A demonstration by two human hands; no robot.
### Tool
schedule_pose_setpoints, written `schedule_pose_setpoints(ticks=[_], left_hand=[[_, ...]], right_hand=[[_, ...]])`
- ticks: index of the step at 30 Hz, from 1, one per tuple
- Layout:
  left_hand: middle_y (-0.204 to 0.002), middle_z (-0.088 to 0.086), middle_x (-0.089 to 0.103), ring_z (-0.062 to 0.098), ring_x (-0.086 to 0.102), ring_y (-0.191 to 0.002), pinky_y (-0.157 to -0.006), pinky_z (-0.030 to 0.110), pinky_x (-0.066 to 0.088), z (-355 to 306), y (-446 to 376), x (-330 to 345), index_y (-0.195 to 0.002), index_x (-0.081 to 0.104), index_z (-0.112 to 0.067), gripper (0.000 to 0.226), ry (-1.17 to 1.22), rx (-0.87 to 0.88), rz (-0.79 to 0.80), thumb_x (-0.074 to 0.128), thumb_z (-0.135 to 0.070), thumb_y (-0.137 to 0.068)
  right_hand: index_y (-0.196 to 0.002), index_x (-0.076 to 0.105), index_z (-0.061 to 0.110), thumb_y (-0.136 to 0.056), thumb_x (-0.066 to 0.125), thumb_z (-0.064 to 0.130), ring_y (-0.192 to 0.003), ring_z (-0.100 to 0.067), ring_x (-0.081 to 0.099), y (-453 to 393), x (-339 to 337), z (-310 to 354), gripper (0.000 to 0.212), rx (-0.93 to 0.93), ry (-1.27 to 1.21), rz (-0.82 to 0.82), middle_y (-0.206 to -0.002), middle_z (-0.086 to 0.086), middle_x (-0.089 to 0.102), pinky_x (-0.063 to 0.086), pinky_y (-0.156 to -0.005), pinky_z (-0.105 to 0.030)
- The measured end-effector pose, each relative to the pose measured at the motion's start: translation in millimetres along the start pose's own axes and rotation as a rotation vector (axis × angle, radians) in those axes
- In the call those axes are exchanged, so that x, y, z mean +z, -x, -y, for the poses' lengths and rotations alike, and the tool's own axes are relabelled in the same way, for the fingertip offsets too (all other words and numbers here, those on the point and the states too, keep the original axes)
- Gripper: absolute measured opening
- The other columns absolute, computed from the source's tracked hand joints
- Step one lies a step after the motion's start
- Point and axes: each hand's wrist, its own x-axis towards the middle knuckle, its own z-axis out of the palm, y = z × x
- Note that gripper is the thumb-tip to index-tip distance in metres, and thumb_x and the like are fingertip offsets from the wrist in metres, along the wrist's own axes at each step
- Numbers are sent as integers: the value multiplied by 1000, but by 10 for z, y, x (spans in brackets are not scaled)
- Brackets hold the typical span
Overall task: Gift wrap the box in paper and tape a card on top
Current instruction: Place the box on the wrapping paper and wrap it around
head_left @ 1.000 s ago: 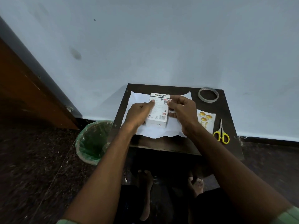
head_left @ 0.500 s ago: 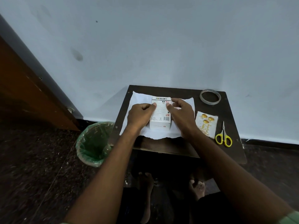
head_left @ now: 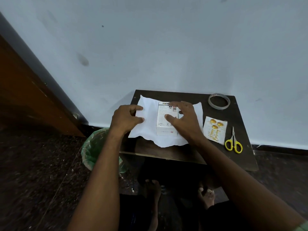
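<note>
A small white printed box (head_left: pixel 164 121) lies flat on a sheet of white paper (head_left: pixel 149 130) spread over a dark wooden table (head_left: pixel 168 153). My right hand (head_left: pixel 184 119) rests on top of the box with spread fingers, thumb pressing its face. My left hand (head_left: pixel 126 118) pinches the paper's left edge between thumb and fingers and lifts it slightly. A birthday card (head_left: pixel 215 130) with gold balloons lies to the right of the paper.
A roll of clear tape (head_left: pixel 218 101) sits at the table's back right. Yellow-handled scissors (head_left: pixel 233 142) lie beside the card. A bin with a green liner (head_left: pixel 98 150) stands on the floor left of the table. A wall runs right behind.
My left hand has left the box and taken hold of the paper's left edge. My right hand has spread out over the box's top.
</note>
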Motion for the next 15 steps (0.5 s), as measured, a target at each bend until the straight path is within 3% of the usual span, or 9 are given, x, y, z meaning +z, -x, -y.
schedule_pose_setpoints(ticks=[4,7,9,12,15], left_hand=[[-112,-6,77,10,72,-100,-102,28,55,-154,-3,-91,-129,78,-22,57,39,77,-11,86,-4,-76],[-71,-19,74,-6,67,-70,-82,22,55,-283,13,-3,-123,80,-25,55,128,129,14,83,-4,-72],[-61,-18,69,-9,63,-61,-74,15,49,-388,62,98,-124,80,-24,54,120,168,9,80,0,-76],[-86,-13,79,-6,70,-73,-73,6,51,-537,113,248,-127,79,-24,54,74,251,12,78,-4,-77],[-111,-11,78,0,71,-81,-84,13,54,-583,130,364,-128,79,-25,48,19,314,-7,78,-14,-81]], right_hand=[[-127,61,37,-84,78,40,-134,-12,46,14,41,31,46,-47,-28,-16,-141,6,55,46,-112,-46],[-128,60,30,-85,81,37,-131,-12,48,11,45,30,49,-59,-8,-14,-139,8,58,45,-112,-45],[-125,61,30,-83,81,35,-131,-12,49,-2,32,25,46,-83,-14,-21,-133,12,60,44,-112,-47],[-122,64,28,-83,79,33,-121,-9,56,-6,18,40,42,-86,-45,-24,-124,15,65,47,-107,-43],[-119,66,31,-83,79,32,-115,-5,59,-5,10,45,37,-106,-73,-31,-118,19,68,49,-103,-39]])
